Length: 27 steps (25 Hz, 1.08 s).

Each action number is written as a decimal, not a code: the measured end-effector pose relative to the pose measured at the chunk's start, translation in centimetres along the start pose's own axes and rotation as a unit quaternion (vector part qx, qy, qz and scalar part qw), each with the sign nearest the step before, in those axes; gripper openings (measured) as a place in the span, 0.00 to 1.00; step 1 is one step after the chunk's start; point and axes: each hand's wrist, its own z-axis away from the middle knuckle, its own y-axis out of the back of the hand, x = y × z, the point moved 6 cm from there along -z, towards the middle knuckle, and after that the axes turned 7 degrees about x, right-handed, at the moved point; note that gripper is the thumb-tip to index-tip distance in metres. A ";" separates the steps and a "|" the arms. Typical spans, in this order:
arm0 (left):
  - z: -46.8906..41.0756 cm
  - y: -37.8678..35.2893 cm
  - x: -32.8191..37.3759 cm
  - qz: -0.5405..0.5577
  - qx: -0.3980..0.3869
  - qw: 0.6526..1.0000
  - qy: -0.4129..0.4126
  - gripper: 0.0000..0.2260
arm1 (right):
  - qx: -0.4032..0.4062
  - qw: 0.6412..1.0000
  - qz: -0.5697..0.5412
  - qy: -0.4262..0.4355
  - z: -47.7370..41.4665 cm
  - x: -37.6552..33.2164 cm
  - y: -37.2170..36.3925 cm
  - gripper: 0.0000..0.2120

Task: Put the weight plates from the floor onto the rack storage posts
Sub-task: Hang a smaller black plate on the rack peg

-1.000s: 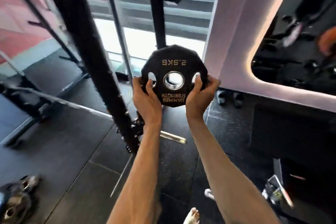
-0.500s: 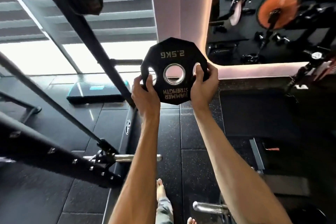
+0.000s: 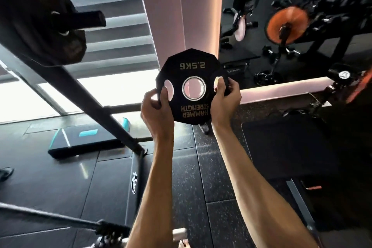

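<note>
A small black 2.5 kg weight plate (image 3: 192, 70) with gold lettering and a steel-ringed centre hole is held upright in front of me, upside down, at mid-frame. My left hand (image 3: 156, 110) grips its lower left edge; my right hand (image 3: 224, 99) grips its right edge with the thumb through a grip hole. At the upper left a black storage post (image 3: 88, 21) sticks out of the rack upright (image 3: 90, 96), with a large black plate (image 3: 38, 20) sitting on it. The held plate is well right of and below that post.
A chrome post end (image 3: 179, 233) shows at the bottom edge beside a black bar (image 3: 50, 217). A black-and-teal step platform (image 3: 84, 141) lies on the floor to the left. Exercise bikes (image 3: 287, 24) stand at the upper right beyond a pink-lit ledge (image 3: 281, 88).
My view has swung further right and closer to the rack; the loaded storage post now looms at the upper left. Both hands still hold the plate at about the same height.
</note>
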 end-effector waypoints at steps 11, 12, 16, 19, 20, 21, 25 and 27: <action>-17.9 -3.1 -0.2 -0.007 0.184 0.982 -0.047 0.14 | -0.162 0.983 -0.075 -0.046 -3.3 2.2 -25.7 0.09; -19.2 -3.4 0.1 -0.011 0.220 0.974 -0.057 0.15 | -0.189 0.977 -0.088 -0.052 -3.5 2.3 -28.2 0.10; -21.7 -5.5 2.3 0.014 0.360 0.928 -0.094 0.11 | -0.296 0.943 -0.140 -0.060 -4.6 1.4 -37.4 0.08; -22.3 -6.3 4.2 -0.005 0.427 0.894 -0.134 0.09 | -0.367 0.913 -0.164 -0.072 -4.1 0.2 -41.9 0.08; -22.4 -6.4 4.7 -0.008 0.444 0.885 -0.141 0.09 | -0.389 0.901 -0.173 -0.079 -3.7 -0.1 -43.0 0.08; -22.5 -6.5 5.2 -0.015 0.460 0.875 -0.151 0.10 | -0.411 0.889 -0.181 -0.087 -3.2 -0.2 -44.0 0.08; -22.1 -6.7 6.1 -0.054 0.504 0.842 -0.182 0.09 | -0.472 0.855 -0.193 -0.099 -1.8 -0.6 -46.3 0.09; -21.8 -6.9 6.2 -0.076 0.518 0.830 -0.192 0.09 | -0.490 0.845 -0.189 -0.098 -1.1 -0.5 -46.9 0.10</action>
